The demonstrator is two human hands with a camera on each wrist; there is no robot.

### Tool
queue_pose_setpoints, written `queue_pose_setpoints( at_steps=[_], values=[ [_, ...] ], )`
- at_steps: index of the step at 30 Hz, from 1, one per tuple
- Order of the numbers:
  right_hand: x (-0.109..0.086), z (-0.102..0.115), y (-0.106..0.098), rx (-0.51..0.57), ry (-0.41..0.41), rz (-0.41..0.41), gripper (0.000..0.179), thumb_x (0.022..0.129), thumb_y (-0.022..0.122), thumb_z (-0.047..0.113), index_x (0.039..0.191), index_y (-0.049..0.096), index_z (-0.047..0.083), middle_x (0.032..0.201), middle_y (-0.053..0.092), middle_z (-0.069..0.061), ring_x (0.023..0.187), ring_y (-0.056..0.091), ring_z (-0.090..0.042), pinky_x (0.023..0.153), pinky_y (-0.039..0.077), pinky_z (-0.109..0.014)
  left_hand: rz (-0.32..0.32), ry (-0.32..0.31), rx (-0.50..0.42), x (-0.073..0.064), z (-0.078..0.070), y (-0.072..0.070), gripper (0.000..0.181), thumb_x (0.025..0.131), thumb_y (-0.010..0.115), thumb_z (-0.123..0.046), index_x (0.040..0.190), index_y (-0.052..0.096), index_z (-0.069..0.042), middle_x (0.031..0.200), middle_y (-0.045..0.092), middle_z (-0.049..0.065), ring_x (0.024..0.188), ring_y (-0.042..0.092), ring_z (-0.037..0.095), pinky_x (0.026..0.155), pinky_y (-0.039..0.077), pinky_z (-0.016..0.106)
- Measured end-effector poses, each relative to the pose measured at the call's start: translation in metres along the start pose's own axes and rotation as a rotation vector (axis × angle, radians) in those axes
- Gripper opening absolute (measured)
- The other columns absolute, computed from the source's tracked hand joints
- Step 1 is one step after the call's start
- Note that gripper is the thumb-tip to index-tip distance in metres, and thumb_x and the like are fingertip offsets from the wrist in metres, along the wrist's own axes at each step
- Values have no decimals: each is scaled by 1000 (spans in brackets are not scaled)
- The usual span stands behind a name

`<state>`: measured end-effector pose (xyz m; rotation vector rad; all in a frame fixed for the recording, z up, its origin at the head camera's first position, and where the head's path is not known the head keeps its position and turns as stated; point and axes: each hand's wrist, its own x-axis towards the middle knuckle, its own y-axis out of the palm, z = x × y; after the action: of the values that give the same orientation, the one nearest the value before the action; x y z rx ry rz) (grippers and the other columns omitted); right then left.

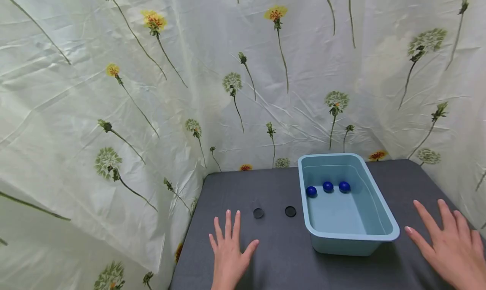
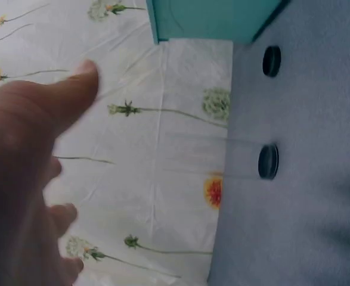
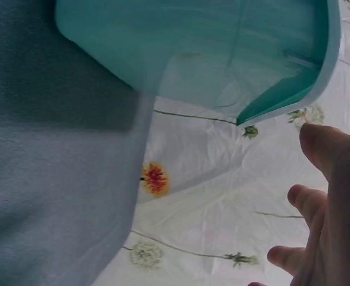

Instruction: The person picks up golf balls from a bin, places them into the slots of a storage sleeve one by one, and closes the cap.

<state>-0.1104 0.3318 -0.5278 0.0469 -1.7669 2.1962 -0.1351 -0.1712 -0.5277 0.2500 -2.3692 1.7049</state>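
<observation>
My left hand (image 1: 230, 253) hovers over the near left of the table with its fingers spread, holding nothing. Just beyond its fingertips stands a clear tube (image 2: 204, 156) with a black base (image 1: 258, 213); its transparent wall is faint. To the right of the tube lies a round black cap (image 1: 290, 211). A light blue plastic bin (image 1: 351, 236) stands further right, with three dark blue balls (image 1: 328, 186) on its floor toward the back. Right of the bin, my right hand (image 1: 449, 244) is held with spread fingers, apart from the bin and gripping nothing.
The dark grey table (image 1: 281, 264) has rounded back corners. A white curtain (image 1: 182, 92) printed with dandelions hangs behind it and along the left and right sides. The bin's raised rim (image 1: 349, 237) stands between the two hands.
</observation>
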Motion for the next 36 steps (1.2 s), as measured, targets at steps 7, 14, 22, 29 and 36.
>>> queue_pose_setpoints(
  at_steps=[7, 14, 22, 29, 36],
  values=[
    [17, 13, -15, 92, -150, -80, 98, 91, 67, 54, 163, 9, 20, 160, -3, -34, 138, 6, -62, 101, 8, -80, -78, 77, -235, 3, -7, -4, 91, 90, 58, -68, 162, 16, -32, 168, 7, 0, 151, 7, 43, 104, 20, 76],
    [45, 39, -35, 178, -303, -85, 92, 92, 70, 45, 163, 16, 24, 161, 6, -32, 141, 13, -58, 98, 18, -81, -121, 137, -330, 19, -2, -6, 87, 93, 63, -58, 162, 21, -28, 167, 15, 5, 151, 11, 43, 105, 22, 75],
    [77, 63, -56, 254, -409, -48, 88, 89, 76, 40, 161, 26, 23, 158, 21, -29, 136, 25, -58, 87, 28, -83, -145, 182, -533, 41, 8, -5, 82, 95, 70, -41, 161, 25, -23, 166, 21, 0, 152, 14, 33, 108, 26, 68],
    [102, 83, -58, 326, -478, 53, 79, 94, 72, 38, 158, 32, 17, 152, 27, -32, 126, 36, -60, 84, 35, -79, -157, 143, -628, 65, 22, 13, 78, 95, 71, -35, 160, 29, -23, 162, 30, 2, 147, 30, 25, 108, 34, 59],
    [129, 103, -48, 408, -444, 246, 75, 98, 64, 46, 156, 34, 10, 153, 25, -33, 133, 33, -57, 91, 35, -75, -98, 75, -671, 81, 36, 36, 78, 93, 69, -48, 158, 27, -36, 162, 30, 1, 147, 31, 26, 110, 32, 60]
  ],
)
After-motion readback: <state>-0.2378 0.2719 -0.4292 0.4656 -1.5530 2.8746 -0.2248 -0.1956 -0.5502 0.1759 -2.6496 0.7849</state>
